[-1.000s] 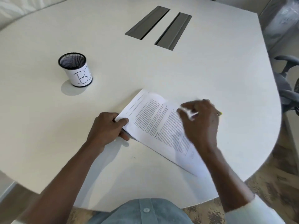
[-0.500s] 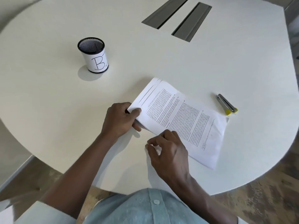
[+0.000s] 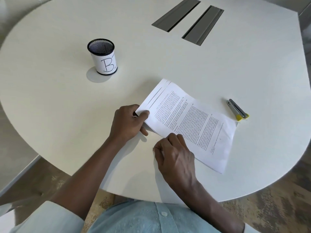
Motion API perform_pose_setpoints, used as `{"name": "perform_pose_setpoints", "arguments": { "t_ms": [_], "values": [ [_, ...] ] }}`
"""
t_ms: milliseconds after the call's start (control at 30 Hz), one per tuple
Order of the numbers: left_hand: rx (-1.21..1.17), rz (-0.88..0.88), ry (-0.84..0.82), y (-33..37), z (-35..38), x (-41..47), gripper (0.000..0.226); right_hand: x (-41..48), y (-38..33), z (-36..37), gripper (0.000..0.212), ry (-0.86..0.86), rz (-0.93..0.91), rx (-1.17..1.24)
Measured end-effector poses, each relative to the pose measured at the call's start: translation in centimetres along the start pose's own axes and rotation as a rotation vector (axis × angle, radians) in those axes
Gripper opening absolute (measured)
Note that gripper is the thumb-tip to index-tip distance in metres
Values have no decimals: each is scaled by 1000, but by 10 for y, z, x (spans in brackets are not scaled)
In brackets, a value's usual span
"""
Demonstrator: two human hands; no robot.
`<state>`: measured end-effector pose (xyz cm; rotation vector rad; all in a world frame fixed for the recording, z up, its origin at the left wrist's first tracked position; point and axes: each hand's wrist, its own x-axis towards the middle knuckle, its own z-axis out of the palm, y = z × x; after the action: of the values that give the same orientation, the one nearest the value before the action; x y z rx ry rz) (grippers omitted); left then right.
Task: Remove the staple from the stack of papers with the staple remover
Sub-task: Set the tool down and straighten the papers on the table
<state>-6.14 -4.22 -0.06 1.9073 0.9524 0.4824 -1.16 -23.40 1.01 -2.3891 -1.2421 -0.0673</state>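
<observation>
A stack of printed papers (image 3: 193,121) lies slantwise on the white table (image 3: 67,101). My left hand (image 3: 129,123) pinches its near-left corner, thumb on top, with the sheets fanned a little there. My right hand (image 3: 175,157) rests on the table at the stack's near long edge, fingers curled and fingertips touching the paper's edge; nothing shows in it. The staple remover (image 3: 237,110), grey metal with a yellow end, lies on the table just past the stack's right corner, away from both hands. I cannot see the staple.
A black mesh pen cup (image 3: 102,56) with a white label marked "B" stands at the back left. Two grey cable slots (image 3: 188,21) sit in the far table top. The table's rounded edge runs close on the right and front.
My right hand has left the staple remover lying at the stack's right corner and come back to the stack's near edge. My left hand has kept its hold on the corner.
</observation>
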Motion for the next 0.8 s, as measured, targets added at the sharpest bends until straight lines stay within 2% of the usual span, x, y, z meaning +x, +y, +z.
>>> {"name": "perform_pose_setpoints", "arguments": {
  "t_ms": [200, 367, 500, 600, 800],
  "values": [
    [7, 16, 8, -1, 0, -1, 43, 2, 0, 3, 22, 4, -134, -173],
    [20, 28, 14, 0, 0, -2, 43, 2, 5, 8, 19, 29, -178, -136],
    [8, 16, 20, 0, -1, -3, 42, 4, 13, 7, 16, -18, -167, 20],
    [3, 34, 35, 0, 0, -4, 40, 13, 17, 2, 11, -69, -78, 204],
    [16, 48, 30, -5, 3, -5, 32, 74, 9, -19, 12, -7, -5, 501]
  ]
}}
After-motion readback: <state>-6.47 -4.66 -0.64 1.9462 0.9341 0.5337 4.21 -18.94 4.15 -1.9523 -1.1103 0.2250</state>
